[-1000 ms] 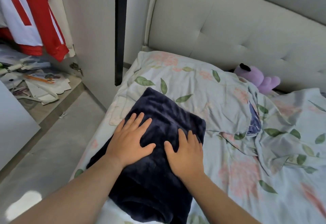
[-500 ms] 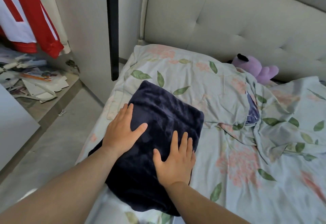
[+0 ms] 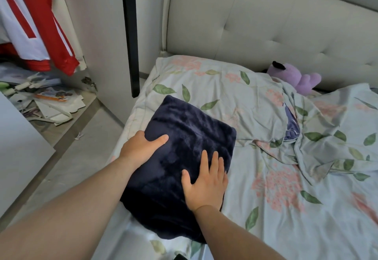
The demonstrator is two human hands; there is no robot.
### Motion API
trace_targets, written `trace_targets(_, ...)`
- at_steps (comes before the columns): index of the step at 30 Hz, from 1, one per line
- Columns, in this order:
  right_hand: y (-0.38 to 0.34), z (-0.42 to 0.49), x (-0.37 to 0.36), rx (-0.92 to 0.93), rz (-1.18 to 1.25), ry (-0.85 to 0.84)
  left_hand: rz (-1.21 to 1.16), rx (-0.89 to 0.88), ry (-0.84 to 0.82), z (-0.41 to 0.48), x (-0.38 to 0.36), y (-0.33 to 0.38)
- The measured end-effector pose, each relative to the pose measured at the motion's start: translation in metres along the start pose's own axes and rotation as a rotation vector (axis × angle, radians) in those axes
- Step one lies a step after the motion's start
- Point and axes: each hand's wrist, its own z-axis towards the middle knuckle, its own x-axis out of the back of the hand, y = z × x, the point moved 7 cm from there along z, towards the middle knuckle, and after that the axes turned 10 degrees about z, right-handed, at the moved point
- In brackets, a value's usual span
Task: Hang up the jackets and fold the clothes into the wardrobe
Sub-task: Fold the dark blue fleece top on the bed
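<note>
The right grip lies flat, released, fingers straight on the folded garment on the bed. The left grip clasps the garment's left edge, thumb above, fingers tucked under. Farther left hangs a jacket.

A purple plush toy is seen against the tufted headboard, beside the crumpled floral bedding. Loose papers are scattered at far left.
</note>
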Motion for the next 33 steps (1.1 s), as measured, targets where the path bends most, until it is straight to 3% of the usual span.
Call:
trace_targets(4, 0.002, 0.001, 0.000, 0.003, 0.001, 0.017, -0.251, 0.062, -0.232, 0.013, 0.000, -0.008)
trace_targets(7, 0.002, 0.001, -0.001, 0.013, 0.017, 0.031, -0.287, 0.099, -0.375, 0.011, -0.004, -0.009)
trace_targets(11, 0.004, 0.001, 0.009, -0.010, 0.152, 0.040, -0.323, 0.100, -0.364, 0.006, -0.006, -0.007)
trace_targets(13, 0.015, -0.002, 0.018, -0.137, 0.339, 0.055, -0.339, 0.115, -0.320, 0.001, -0.007, -0.014)
trace_targets(16, 0.042, -0.009, 0.028, -0.468, 0.649, 0.114, -0.369, 0.152, -0.308, -0.013, -0.006, -0.030)
trace_targets(18, 0.050, -0.006, 0.031, -0.608, 0.789, -0.007, -0.408, 0.187, -0.285, -0.014, -0.007, -0.050)
trace_targets(22, 0.035, -0.013, 0.032, -0.764, 1.125, -0.504, -0.513, 0.215, -0.296, -0.032, -0.007, -0.077)
trace_targets(24, 0.020, -0.023, 0.036, -0.717, 1.171, -0.596, -0.588, 0.203, -0.292, -0.068, 0.007, -0.069)
trace_targets(33, -0.087, -0.051, 0.046, -0.309, 1.208, -0.552, -0.867, 0.072, -0.036, -0.157, 0.089, -0.110)
